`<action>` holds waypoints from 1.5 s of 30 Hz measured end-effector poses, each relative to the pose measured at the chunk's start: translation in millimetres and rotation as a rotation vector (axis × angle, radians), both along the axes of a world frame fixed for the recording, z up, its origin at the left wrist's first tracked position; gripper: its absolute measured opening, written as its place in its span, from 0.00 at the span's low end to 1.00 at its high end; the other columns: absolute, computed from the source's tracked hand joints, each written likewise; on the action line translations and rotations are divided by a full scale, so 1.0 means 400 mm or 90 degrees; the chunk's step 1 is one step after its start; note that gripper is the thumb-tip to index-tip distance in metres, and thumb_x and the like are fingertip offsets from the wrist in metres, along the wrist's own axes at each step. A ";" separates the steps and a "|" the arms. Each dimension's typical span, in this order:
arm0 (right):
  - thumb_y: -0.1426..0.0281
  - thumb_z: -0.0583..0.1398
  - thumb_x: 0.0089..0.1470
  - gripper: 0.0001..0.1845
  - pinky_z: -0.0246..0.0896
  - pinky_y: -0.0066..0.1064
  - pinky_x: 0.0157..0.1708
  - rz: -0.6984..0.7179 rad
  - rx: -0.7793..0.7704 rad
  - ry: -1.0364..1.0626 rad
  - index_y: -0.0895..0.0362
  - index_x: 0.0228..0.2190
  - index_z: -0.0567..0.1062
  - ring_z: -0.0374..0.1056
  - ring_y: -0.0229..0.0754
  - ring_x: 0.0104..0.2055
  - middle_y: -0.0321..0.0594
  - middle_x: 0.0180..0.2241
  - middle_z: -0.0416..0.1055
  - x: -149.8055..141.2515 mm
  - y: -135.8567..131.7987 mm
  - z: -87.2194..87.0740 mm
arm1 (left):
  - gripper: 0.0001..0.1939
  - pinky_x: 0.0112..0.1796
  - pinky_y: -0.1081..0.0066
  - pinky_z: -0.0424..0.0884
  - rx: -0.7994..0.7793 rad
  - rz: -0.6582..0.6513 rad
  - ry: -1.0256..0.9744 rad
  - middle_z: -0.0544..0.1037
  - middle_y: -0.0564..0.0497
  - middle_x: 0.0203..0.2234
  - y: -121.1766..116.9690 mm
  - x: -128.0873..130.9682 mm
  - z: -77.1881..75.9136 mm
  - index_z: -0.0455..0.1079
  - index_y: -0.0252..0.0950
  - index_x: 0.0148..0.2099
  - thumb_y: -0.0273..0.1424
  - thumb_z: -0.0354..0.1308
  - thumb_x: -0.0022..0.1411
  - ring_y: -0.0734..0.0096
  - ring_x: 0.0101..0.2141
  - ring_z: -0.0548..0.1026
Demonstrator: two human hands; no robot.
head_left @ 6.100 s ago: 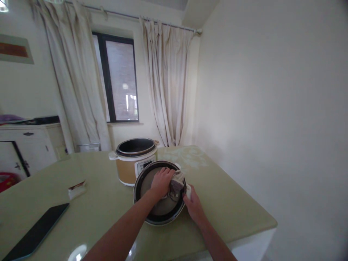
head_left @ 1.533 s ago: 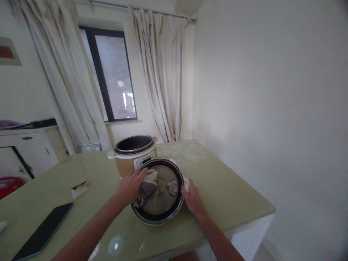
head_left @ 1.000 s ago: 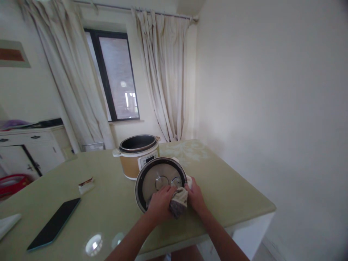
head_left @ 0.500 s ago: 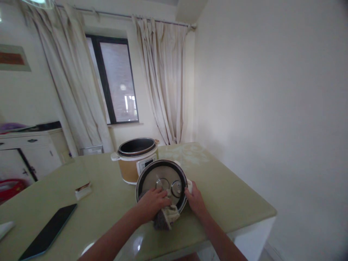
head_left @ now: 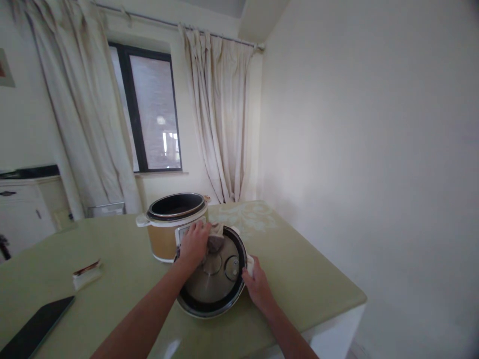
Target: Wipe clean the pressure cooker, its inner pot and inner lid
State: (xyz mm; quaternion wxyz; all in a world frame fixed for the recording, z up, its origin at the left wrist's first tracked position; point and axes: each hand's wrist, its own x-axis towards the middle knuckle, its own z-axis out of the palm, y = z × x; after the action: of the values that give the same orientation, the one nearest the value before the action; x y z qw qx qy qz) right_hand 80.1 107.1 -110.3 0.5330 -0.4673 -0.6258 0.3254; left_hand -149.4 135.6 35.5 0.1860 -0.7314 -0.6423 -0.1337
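A round pressure-cooker lid [head_left: 219,284] stands tilted on the table, its metal underside and black sealing ring facing me. My right hand [head_left: 258,286] grips the lid's right edge by a white tab. With my left hand [head_left: 195,244] I press a bunched cloth [head_left: 216,239], cream and grey-brown, against the upper left of the lid's inside. The fingers are closed round the cloth and hide part of it. Just behind the lid is the open electric pressure cooker [head_left: 160,237], gold and white with a dark inner pot [head_left: 177,204]. Its control panel is partly covered by my left hand.
The pale green table [head_left: 307,274] has its right edge near a white wall. On the left lie a dark flat tablet-like slab [head_left: 37,326] and a small white packet [head_left: 87,274]. A white cabinet [head_left: 24,209] and curtains [head_left: 228,124] stand behind.
My left hand has carried the cloth round the lid's inside, from the right to the lower edge, now up to the upper left. My right hand keeps its hold. The view has shifted slightly.
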 end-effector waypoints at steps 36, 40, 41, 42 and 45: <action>0.54 0.60 0.58 0.27 0.73 0.43 0.45 -0.020 0.000 0.029 0.57 0.53 0.73 0.77 0.55 0.43 0.47 0.43 0.82 -0.008 0.005 0.006 | 0.26 0.47 0.57 0.75 -0.230 0.027 -0.032 0.77 0.41 0.52 -0.161 -0.163 -0.056 0.68 0.41 0.62 0.26 0.58 0.61 0.49 0.52 0.78; 0.54 0.60 0.57 0.28 0.73 0.44 0.45 -0.027 0.000 0.019 0.57 0.53 0.73 0.77 0.55 0.42 0.47 0.42 0.82 -0.010 0.005 0.013 | 0.25 0.53 0.58 0.73 -0.277 -0.092 -0.049 0.79 0.41 0.52 -0.225 -0.120 -0.116 0.69 0.42 0.61 0.31 0.61 0.61 0.52 0.54 0.77; 0.54 0.59 0.57 0.28 0.73 0.44 0.46 -0.029 0.000 0.015 0.58 0.53 0.72 0.77 0.55 0.43 0.47 0.43 0.82 -0.011 0.005 0.014 | 0.27 0.54 0.58 0.72 -0.280 -0.114 -0.041 0.78 0.41 0.52 -0.233 -0.099 -0.130 0.69 0.42 0.61 0.31 0.62 0.59 0.52 0.55 0.77; 0.54 0.59 0.57 0.28 0.73 0.45 0.47 -0.030 0.002 0.013 0.58 0.53 0.72 0.78 0.55 0.43 0.48 0.43 0.82 -0.011 0.005 0.013 | 0.29 0.54 0.57 0.72 -0.280 -0.131 -0.031 0.78 0.41 0.53 -0.236 -0.076 -0.142 0.69 0.42 0.62 0.30 0.63 0.57 0.51 0.56 0.76; 0.54 0.59 0.57 0.28 0.73 0.45 0.48 -0.026 0.003 0.009 0.58 0.53 0.72 0.78 0.56 0.45 0.49 0.45 0.82 -0.007 0.005 0.011 | 0.34 0.54 0.56 0.72 -0.282 -0.179 -0.024 0.76 0.42 0.57 -0.225 0.002 -0.166 0.68 0.44 0.63 0.27 0.63 0.54 0.49 0.58 0.74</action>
State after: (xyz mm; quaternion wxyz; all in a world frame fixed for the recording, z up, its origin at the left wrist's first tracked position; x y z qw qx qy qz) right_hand 77.2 109.2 -106.1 0.5449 -0.4762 -0.6132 0.3166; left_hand -148.6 45.7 -30.9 -0.0110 -0.8337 -0.5514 -0.0278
